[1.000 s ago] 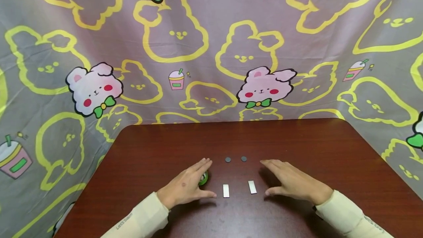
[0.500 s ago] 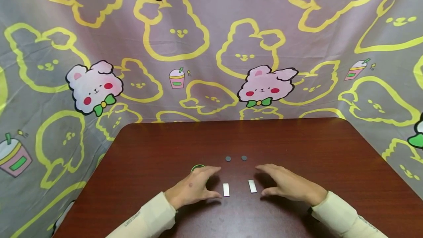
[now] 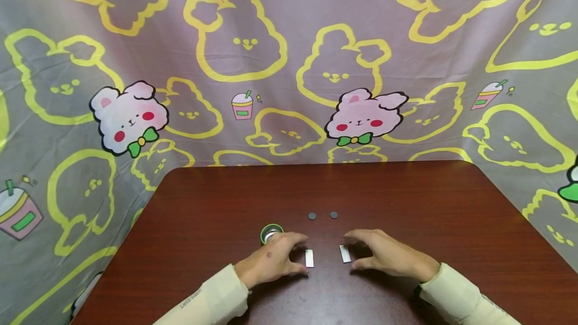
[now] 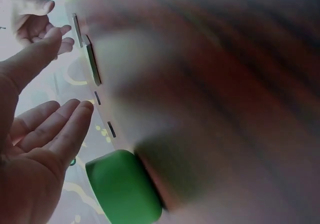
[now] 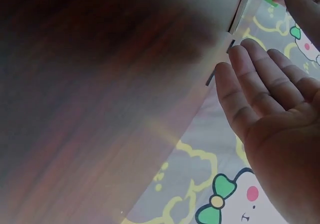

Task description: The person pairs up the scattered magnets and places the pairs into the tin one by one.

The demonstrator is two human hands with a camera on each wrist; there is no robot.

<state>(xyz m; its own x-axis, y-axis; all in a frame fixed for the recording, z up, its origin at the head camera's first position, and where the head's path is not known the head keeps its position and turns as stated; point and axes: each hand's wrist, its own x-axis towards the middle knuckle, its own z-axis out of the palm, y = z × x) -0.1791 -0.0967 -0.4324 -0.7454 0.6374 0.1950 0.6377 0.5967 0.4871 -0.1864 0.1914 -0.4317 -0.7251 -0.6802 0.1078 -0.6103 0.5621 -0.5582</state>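
Two small white rectangular strips lie on the table, a left strip (image 3: 309, 259) and a right strip (image 3: 345, 254). My left hand (image 3: 272, 261) is just left of the left strip, with thumb and fingers apart and nothing between them. Mirroring it, my right hand (image 3: 389, 255) is beside the right strip, its thumb and fingers also spread. In the left wrist view, the left strip (image 4: 92, 61) stands off from the fingers. Behind the left hand is a round green container (image 4: 122, 186), open at the top, partly hidden by that hand in the head view.
Two small dark grey discs, a left disc (image 3: 312, 216) and a right disc (image 3: 333, 215), lie farther back on the brown table (image 3: 406, 194). A patterned cloth (image 3: 289, 64) with cartoon rabbits hangs behind and along both sides.
Both hands have moved inward toward the white strips. The left hand has shifted right and nearer, uncovering more of the green container. Strips and discs have stayed in place.
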